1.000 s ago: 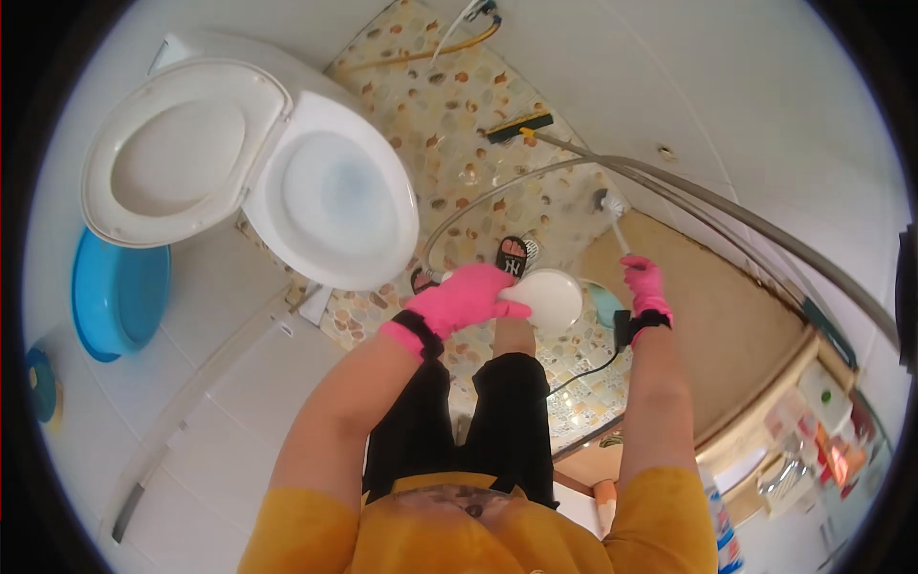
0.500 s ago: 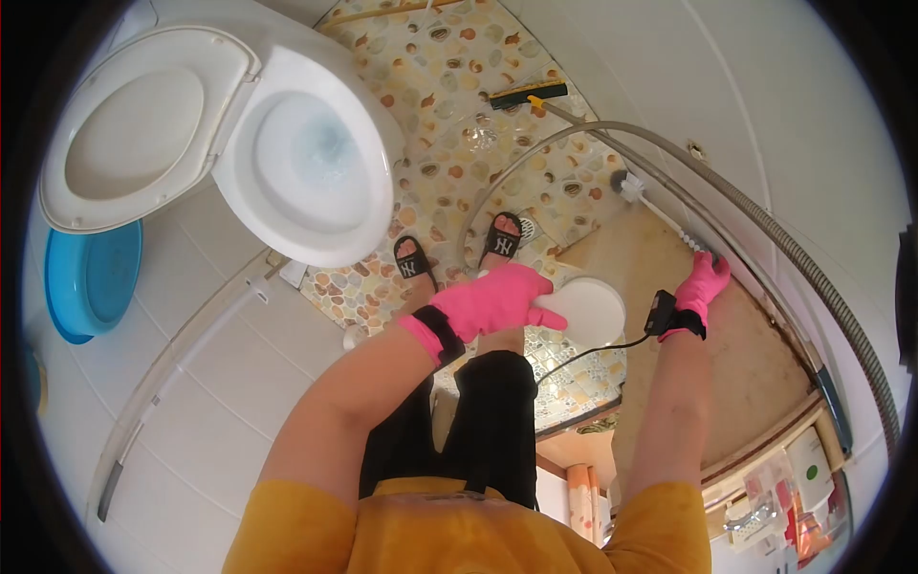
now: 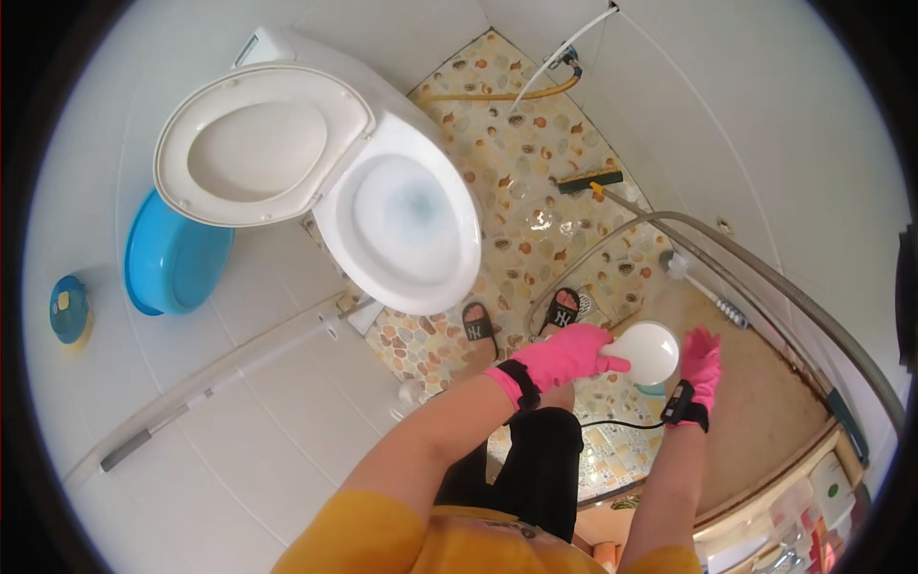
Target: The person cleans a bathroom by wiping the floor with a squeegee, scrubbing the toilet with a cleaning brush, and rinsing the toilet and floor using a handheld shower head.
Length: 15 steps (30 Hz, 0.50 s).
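Observation:
In a pink rubber glove, my left hand point(image 3: 574, 354) grips the near edge of a round white bowl point(image 3: 652, 352), whose shiny surface faces up. My right hand point(image 3: 701, 368), gloved the same way, is just right of the bowl with its fingers stretched out and nothing in them. Beyond it a white toilet brush point(image 3: 708, 287) with a ribbed grey grip lies on the tan ledge point(image 3: 755, 421). Left of my hands stands the white toilet point(image 3: 449, 273) with its seat raised and bluish water inside. A pale teal thing shows partly under the bowl.
A blue basin point(image 3: 182, 258) rests by the left wall, near a blue and yellow object point(image 3: 70, 311). A squeegee mop point(image 3: 590, 182) lies on the pebble-pattern floor. A grey hose point(image 3: 765, 253) arches along the right wall. A black cable runs from my right wrist.
My right hand has let go of the toilet brush handle and come back beside the bowl. My left hand still holds the bowl. The view has shifted, so the toilet appears further right.

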Each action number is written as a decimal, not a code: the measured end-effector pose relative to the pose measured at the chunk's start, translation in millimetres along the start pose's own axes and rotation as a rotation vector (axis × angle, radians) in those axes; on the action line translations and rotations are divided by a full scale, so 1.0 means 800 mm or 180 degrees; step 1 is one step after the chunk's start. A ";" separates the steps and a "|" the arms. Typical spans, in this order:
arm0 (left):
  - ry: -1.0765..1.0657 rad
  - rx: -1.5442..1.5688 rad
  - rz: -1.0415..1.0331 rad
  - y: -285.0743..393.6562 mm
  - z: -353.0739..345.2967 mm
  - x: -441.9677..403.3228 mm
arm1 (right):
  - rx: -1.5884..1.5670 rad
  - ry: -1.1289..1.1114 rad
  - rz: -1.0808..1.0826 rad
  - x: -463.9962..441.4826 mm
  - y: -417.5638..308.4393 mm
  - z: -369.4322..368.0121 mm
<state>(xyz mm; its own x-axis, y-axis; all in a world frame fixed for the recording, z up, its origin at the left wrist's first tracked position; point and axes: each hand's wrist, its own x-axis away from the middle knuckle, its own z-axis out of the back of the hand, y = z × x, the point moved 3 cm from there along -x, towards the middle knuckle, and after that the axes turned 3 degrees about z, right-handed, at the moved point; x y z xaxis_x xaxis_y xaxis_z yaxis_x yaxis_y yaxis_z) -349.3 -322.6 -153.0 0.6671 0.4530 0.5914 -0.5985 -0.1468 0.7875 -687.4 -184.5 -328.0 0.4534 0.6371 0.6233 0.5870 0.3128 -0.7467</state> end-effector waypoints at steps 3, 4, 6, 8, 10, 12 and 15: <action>0.0009 0.0477 0.0062 0.006 0.018 0.015 | 0.0074 -0.0081 -0.0512 0.056 0.004 -0.103; 0.0042 0.0558 0.0196 0.005 0.022 0.020 | 0.0072 -0.0001 -0.0458 0.083 -0.002 -0.149; 0.0135 0.0824 0.0539 -0.008 0.023 0.025 | -0.0387 -0.0150 -0.0644 0.124 -0.009 -0.215; 0.0176 0.1324 0.0877 -0.012 0.028 0.033 | -0.1010 -0.0156 -0.0737 0.149 -0.014 -0.256; 0.0028 0.1636 0.1014 -0.011 0.036 0.044 | -0.1192 -0.0062 -0.0524 0.160 -0.007 -0.279; -0.0137 0.2022 0.0446 -0.001 0.047 0.045 | -0.1109 -0.0045 -0.0449 0.159 -0.023 -0.298; -0.0001 0.1868 0.0484 0.015 0.049 0.059 | -0.1425 -0.0441 -0.0356 0.153 -0.042 -0.331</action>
<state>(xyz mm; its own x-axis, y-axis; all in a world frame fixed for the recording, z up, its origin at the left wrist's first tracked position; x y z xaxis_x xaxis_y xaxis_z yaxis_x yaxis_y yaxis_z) -307.4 -337.3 -108.5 0.5933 0.3888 0.7048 -0.3427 -0.6703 0.6582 -473.9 -303.5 -165.5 0.2952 0.7143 0.6346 0.8720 0.0701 -0.4845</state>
